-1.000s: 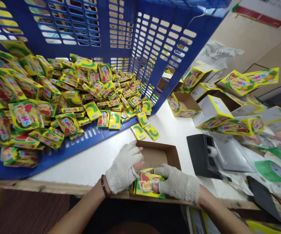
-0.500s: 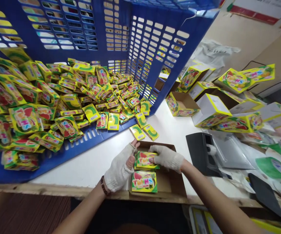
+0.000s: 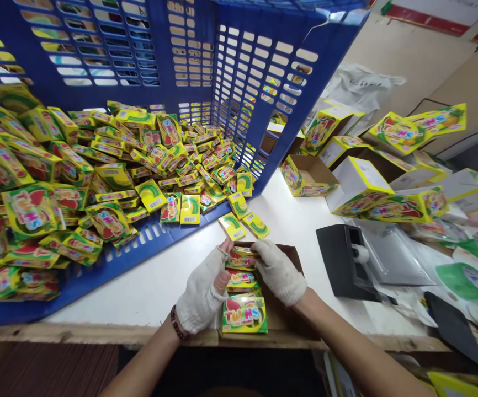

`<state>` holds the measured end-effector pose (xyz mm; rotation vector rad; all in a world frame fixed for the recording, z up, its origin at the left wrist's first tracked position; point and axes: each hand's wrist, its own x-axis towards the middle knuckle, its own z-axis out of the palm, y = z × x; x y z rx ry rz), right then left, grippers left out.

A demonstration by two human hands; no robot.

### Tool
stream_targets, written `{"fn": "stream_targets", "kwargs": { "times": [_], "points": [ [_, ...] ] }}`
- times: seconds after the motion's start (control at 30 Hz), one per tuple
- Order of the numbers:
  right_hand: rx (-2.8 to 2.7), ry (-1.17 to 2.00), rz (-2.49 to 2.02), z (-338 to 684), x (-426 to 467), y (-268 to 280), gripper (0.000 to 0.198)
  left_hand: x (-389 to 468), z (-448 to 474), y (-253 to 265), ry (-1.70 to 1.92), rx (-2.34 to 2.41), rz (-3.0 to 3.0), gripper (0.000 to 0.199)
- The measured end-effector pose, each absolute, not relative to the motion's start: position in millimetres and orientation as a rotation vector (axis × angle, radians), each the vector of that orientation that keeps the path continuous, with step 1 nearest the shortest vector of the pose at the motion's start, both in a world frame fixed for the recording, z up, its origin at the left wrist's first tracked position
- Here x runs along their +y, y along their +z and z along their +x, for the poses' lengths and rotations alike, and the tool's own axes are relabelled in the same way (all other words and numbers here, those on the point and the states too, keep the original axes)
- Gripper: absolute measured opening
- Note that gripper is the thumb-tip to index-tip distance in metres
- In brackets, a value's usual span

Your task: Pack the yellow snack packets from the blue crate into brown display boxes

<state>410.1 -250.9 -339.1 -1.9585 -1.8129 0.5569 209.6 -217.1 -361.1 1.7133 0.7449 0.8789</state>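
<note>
A shallow brown cardboard box stands in front of me at the table's edge. Small yellow-green cartons marked TWINS stand in a row along its left side. The nearest carton leans back with its printed face up, and another carton stands behind it. My right hand, in a white fingerless glove, pinches the farthest carton by its right end. My left hand, gloved alike, lies along the box's left wall. Its thumb and fingers are apart, with the fingertips by that carton's left end.
A tipped blue plastic crate at left spills a heap of the same cartons. Loose cartons lie just beyond the box. Several display boxes stand at the back right. A black tape dispenser and green tape roll lie at right.
My right hand has shifted slightly left and toward the far end of the row. A further carton now shows behind the others, and the cartons stand more closely in line.
</note>
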Motion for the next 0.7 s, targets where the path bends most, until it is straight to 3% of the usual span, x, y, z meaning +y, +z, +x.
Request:
{"fn": "stream_targets", "kwargs": {
  "times": [0.27, 0.37, 0.53, 0.7],
  "points": [
    [-2.105, 0.413, -2.356, 389.0, -240.6, -336.8, 0.022, -214.9, 206.4, -369.0, 0.873, 0.788, 1.921, 0.062],
    [-1.940, 0.412, -2.382, 386.5, -249.5, -330.1, 0.020, -215.6, 203.0, -366.6, 0.889, 0.768, 2.043, 0.058],
    [-1.407, 0.585, -2.382, 407.6, -266.5, -331.6, 0.016, -212.6, 209.7, -337.1, 0.815, 0.653, 2.512, 0.047],
    [-1.629, 0.619, -2.209, 414.7, -264.2, -339.8, 0.017, -186.4, 230.0, -301.8, 0.705, 0.583, 2.725, 0.032]
  ]
}}
